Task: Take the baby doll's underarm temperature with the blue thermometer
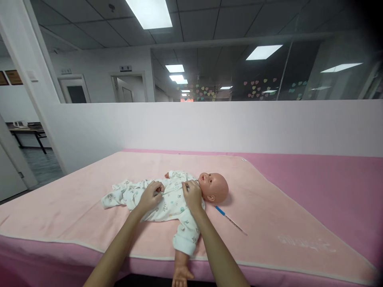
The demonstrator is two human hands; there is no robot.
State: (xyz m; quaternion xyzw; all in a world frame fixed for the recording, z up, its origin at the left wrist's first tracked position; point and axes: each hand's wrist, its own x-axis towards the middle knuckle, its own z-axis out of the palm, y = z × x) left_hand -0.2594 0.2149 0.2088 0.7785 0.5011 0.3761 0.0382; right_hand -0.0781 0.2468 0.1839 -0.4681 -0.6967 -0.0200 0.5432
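Note:
A baby doll [214,187] lies on its back, its head to the right, dressed in a white patterned romper [172,201]. My left hand [152,194] rests at the romper's middle, fingers curled closed on the cloth. Near the collar, my right hand [193,194] pinches the romper's front just below the doll's chin. One doll arm stretches towards me, its bare hand [181,275] over the bed's front edge. Beside the head lies a thin glass thermometer [231,220] with a blue end, touched by neither hand.
A peach sheet [269,211] with pale edging covers much of the pink padded surface [329,183]. Behind it stands a low white wall [239,125] with glass above. At the far left are a door [8,171] and a table [26,130] in another room.

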